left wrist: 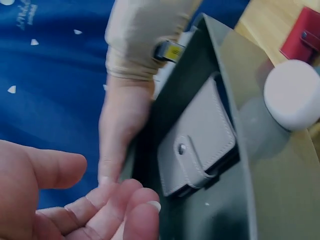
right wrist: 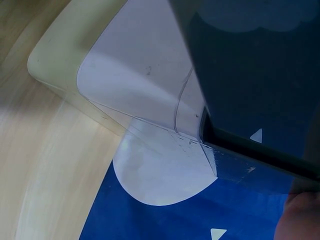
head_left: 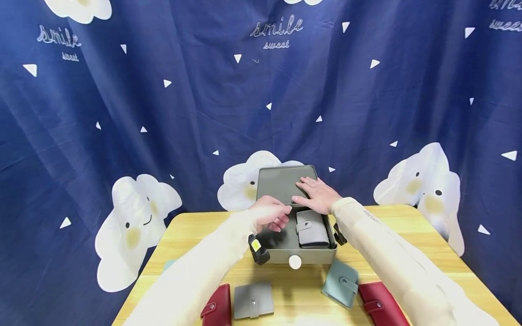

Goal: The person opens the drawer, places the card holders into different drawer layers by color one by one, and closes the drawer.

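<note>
A grey-green box (head_left: pixel 281 256) stands on the table with its lid (head_left: pixel 275 183) raised. Inside it, on the right side, lies a grey card wallet (head_left: pixel 311 228) with a snap strap, seen closer as the wallet (left wrist: pixel 200 140) in the left wrist view. My right hand (head_left: pixel 316 195) rests on the inner face of the lid with fingers spread. Over the left part of the box is my left hand (head_left: pixel 271 213), fingers loosely bent; in the left wrist view this hand (left wrist: pixel 95 210) has its thumb apart from the fingers and nothing between them. A fingertip (right wrist: pixel 300 220) shows in the right wrist view.
A round white knob (head_left: pixel 295 261) sits on the box front. Nearer on the wooden table (head_left: pixel 195 226) lie a red wallet (head_left: pixel 218 305), a grey wallet (head_left: pixel 253 301), a blue-green wallet (head_left: pixel 341 283) and another red wallet (head_left: pixel 382 304). A blue curtain (head_left: pixel 204 90) hangs behind.
</note>
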Demonstrator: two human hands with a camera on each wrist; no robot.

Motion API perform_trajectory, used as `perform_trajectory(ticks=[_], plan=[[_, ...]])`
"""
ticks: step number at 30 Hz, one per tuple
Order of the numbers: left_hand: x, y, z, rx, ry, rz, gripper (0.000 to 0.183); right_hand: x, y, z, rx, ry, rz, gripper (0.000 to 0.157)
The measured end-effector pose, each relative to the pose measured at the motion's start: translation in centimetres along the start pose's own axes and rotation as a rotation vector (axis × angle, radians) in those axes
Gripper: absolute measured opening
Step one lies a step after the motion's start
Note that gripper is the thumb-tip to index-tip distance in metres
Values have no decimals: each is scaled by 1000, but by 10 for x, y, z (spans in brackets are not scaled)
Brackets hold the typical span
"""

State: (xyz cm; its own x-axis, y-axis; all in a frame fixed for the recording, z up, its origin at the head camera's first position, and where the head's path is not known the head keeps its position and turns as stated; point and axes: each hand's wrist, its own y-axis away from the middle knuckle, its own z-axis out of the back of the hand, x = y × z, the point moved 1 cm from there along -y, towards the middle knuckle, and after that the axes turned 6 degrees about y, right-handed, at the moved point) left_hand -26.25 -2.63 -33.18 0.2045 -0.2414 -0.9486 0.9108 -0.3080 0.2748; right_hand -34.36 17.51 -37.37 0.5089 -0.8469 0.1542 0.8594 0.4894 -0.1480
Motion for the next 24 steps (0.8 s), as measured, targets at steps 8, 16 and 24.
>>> perform_trajectory(ticks=[8,16,24], plan=[[-7,25,27,72,45,-94,24,-1,-2,-2,-6,11,1,82],[-3,47,47,61,70,-169,24,-3,-2,-2,-6,1,1,82],[6,67,65,1,10,-213,22,-4,-3,-2,-11,3,16,82]])
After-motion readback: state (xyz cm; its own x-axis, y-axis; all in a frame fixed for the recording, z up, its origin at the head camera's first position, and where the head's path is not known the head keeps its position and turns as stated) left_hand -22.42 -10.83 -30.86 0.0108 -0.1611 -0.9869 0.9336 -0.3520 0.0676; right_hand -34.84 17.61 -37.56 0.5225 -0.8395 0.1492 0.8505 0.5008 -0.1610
